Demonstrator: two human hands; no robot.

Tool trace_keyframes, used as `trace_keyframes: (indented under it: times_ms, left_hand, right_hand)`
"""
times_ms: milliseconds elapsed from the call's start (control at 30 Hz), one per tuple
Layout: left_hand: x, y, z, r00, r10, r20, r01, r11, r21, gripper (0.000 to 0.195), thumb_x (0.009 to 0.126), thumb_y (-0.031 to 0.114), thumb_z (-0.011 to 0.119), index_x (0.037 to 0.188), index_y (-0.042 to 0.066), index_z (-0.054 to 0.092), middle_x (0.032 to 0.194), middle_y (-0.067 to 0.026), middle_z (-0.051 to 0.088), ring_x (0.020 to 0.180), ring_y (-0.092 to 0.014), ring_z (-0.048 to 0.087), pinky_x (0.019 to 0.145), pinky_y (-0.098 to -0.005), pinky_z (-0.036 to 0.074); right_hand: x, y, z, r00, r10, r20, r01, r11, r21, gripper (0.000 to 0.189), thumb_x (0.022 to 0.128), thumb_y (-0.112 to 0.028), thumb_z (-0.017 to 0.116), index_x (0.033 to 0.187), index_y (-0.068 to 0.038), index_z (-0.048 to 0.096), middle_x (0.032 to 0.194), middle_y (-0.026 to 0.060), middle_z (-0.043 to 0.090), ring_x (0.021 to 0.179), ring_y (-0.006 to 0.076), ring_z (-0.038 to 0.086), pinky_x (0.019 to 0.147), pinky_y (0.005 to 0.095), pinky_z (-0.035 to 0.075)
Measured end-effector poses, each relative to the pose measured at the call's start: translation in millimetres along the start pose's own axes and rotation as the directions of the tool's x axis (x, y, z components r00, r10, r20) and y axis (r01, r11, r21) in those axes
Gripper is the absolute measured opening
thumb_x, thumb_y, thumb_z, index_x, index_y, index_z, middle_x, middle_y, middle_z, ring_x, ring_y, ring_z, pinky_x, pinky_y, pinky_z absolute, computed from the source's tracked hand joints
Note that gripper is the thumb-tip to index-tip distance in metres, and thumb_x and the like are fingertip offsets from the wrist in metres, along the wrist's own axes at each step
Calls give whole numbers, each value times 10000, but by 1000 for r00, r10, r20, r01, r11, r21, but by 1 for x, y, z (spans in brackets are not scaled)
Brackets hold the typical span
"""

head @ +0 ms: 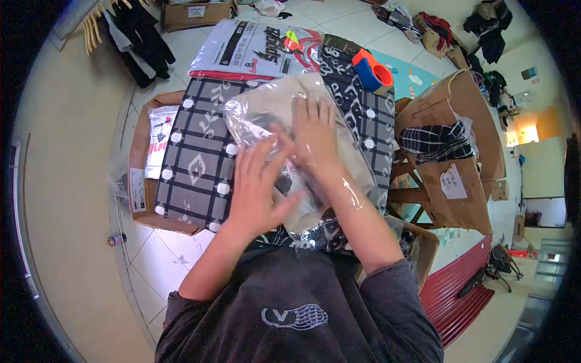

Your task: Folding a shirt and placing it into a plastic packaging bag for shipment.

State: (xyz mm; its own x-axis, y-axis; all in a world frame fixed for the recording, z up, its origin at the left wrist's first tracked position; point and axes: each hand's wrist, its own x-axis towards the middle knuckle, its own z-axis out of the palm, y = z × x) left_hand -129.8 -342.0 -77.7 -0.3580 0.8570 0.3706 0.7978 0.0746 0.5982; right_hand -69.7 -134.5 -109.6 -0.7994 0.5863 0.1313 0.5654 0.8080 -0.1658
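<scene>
A beige folded garment in a clear plastic bag [354,149] lies at a slant on a table covered with dark patterned cloth [195,154]. My right hand [315,131] rests flat on the bag, fingers pointing away from me and slightly spread. Over the bag's left part is my left hand [261,186], blurred, with its fingers apart and nothing held. Whether its palm touches the plastic is hard to tell. Dark patches show through the film between the two hands. Loose, shiny plastic reaches the table's near edge.
Packaged clothing [254,50] lies at the table's far side, beside an orange and blue tape dispenser [372,72]. A cardboard box [138,190] stands left of the table. To the right, another box [463,181] has plaid cloth [435,140] over its edge. Dark clothes [140,45] hang at upper left.
</scene>
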Motion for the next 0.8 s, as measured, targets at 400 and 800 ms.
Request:
trace_keyframes:
  times_ms: [400, 800]
  left_hand:
    - [-4, -5, 34, 956, -282, 74, 262, 942, 208, 1001, 1044, 620, 693, 1793, 82, 303, 1829, -359, 172, 1691, -585, 150, 1359, -692, 129]
    - [-4, -18, 34, 965, -256, 61, 237, 946, 223, 1077, 1039, 632, 693, 1799, 30, 225, 1825, -372, 178, 1697, -546, 193, 1349, -715, 112]
  right_hand:
    - [-9, 30, 2, 934, -347, -87, 346, 938, -26, 822, 1086, -527, 648, 1709, -34, 438, 1787, 209, 409, 1679, 400, 344, 1379, 565, 237]
    - [-15, 37, 6, 995, -96, -23, 96, 995, -32, 1097, 994, -703, 685, 1745, 16, 336, 1780, 349, 335, 1656, 527, 311, 1393, 608, 154]
